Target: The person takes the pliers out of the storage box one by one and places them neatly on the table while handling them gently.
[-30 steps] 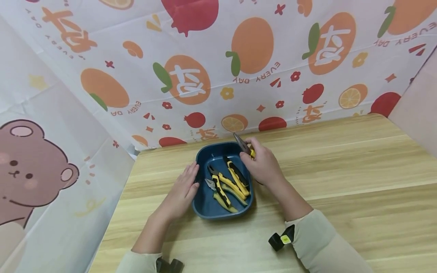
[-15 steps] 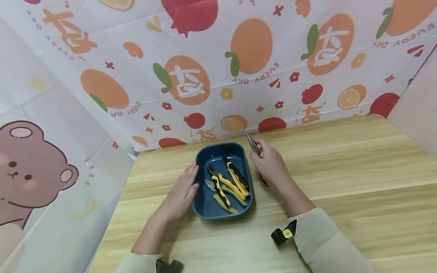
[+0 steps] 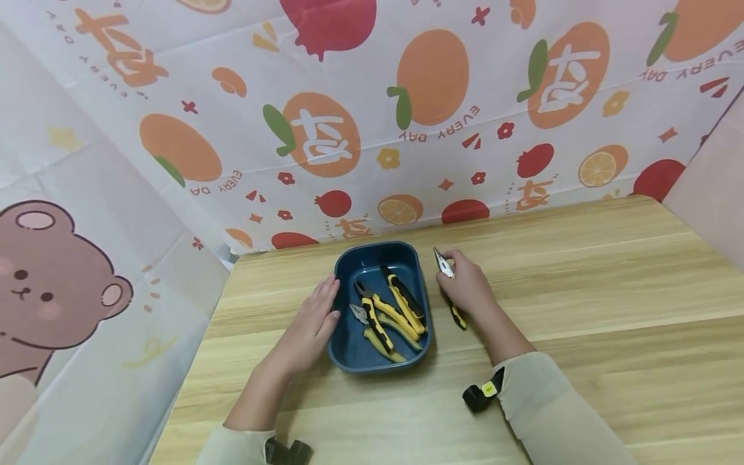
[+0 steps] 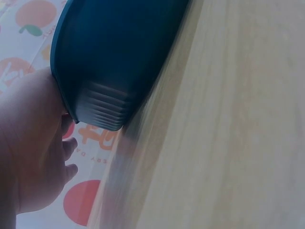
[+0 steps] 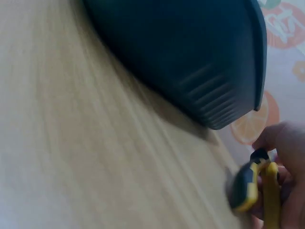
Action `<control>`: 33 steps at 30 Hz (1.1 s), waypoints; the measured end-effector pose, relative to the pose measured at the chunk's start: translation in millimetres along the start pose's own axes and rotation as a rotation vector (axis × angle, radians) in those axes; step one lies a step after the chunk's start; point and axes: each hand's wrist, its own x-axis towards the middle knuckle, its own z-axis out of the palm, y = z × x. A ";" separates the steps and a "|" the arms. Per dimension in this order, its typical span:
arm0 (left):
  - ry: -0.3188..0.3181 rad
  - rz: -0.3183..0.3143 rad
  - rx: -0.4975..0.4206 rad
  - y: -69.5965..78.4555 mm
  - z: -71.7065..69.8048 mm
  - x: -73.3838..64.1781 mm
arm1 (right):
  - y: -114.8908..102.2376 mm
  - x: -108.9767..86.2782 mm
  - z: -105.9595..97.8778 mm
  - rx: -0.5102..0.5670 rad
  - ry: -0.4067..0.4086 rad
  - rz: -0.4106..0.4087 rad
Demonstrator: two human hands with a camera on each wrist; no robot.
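A dark blue plastic bin stands on the wooden table, holding several pliers with yellow and black handles. My left hand rests against the bin's left side, fingers extended along the rim; the left wrist view shows the hand at the bin's ribbed outer wall. To the right of the bin, my right hand grips needle-nose pliers, their tips pointing toward the back wall. In the right wrist view the yellow and black handles show low beside the fingers, close over the table.
The light wooden table extends to the right of the bin and in front of it. A white cloth printed with fruit hangs behind the table's back edge, and another with a bear hangs at the left.
My right hand has carried the needle-nose pliers from over the bin's right rim out to the right and lower toward the table. My left hand and the bin have stayed put.
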 end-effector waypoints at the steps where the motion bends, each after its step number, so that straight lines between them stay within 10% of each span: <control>1: -0.001 -0.002 0.002 0.0 -0.1 -0.4 | 2.0 0.5 1.6 -0.010 -0.003 -0.001; 33: 0.010 0.021 -0.008 -0.3 -0.8 1.5 | 10.2 5.6 10.1 -0.100 0.000 -0.087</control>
